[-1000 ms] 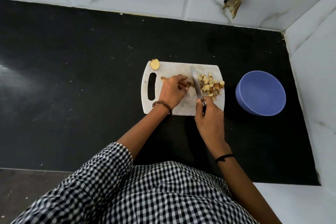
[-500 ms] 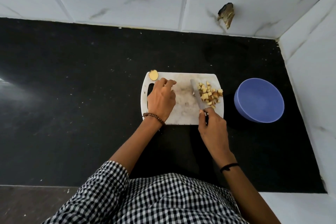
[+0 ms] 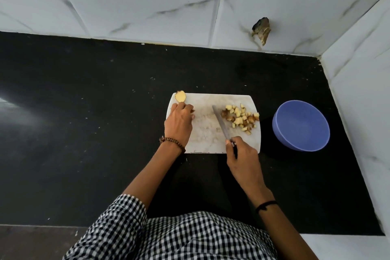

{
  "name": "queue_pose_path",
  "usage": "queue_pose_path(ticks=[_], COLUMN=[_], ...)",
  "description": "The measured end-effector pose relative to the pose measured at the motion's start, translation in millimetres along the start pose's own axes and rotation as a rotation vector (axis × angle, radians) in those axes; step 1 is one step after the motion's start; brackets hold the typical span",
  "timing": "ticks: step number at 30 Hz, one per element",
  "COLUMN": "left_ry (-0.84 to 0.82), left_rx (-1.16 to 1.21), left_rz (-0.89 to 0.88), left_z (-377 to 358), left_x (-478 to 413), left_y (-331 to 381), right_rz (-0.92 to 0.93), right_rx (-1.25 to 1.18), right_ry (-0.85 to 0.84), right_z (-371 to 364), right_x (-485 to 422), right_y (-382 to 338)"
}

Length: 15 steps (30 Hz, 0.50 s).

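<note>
A person in a checked shirt [image 3: 168, 236] works at a white cutting board [image 3: 206, 133] on a black counter [image 3: 84, 133], seen from above. The right hand [image 3: 242, 158] grips the handle of a knife [image 3: 220, 121], fingers wrapped round it and the thumb along the top. The blade slants up and to the left across the middle of the board. Its edge lies just beside a pile of diced pieces [image 3: 240, 117], pale yellow with brown skin, heaped on the board's right half.

The left hand [image 3: 179, 121] rests on the board's left edge, with a beaded bracelet [image 3: 173, 142] at the wrist. Its fingers are bent and point toward a chunk of ginger [image 3: 180, 96] that sits cut face up on the far left corner of the board. The knuckles hide the fingertips, which lie right against the chunk's near side; whether they pinch it cannot be told.

A blue bowl [image 3: 300, 125] stands on the counter to the right of the board, close to it but not touching. White marble-look tiles [image 3: 147, 6] line the wall behind and to the right. A thin black band [image 3: 266, 205] circles the right wrist.
</note>
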<state>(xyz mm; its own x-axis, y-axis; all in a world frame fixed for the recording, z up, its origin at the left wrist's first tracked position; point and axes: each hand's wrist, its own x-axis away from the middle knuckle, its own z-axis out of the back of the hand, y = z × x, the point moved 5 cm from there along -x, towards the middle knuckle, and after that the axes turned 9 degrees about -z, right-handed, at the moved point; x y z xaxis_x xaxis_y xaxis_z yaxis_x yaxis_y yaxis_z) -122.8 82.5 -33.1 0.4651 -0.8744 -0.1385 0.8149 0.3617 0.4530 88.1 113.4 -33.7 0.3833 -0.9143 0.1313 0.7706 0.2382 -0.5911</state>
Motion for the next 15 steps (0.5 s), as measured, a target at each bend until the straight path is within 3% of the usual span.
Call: queue_pose_path(ticks=[4, 8, 15], left_ry=[0.028, 0.032, 0.081], left_rx=[0.047, 0.249, 0.399], left_rz=[-0.020, -0.028, -0.062], left_z=[0, -6, -5], left_x=[0, -2, -2], left_y=[-3, 1, 11], right_rz=[-0.076, -0.105, -0.083], right_rx=[-0.010, -0.053, -0.130], right_ry=[0.045, 0.069, 0.051], right_z=[13, 25, 20], right_x=[-4, -7, -7], right_y=[15, 17, 1])
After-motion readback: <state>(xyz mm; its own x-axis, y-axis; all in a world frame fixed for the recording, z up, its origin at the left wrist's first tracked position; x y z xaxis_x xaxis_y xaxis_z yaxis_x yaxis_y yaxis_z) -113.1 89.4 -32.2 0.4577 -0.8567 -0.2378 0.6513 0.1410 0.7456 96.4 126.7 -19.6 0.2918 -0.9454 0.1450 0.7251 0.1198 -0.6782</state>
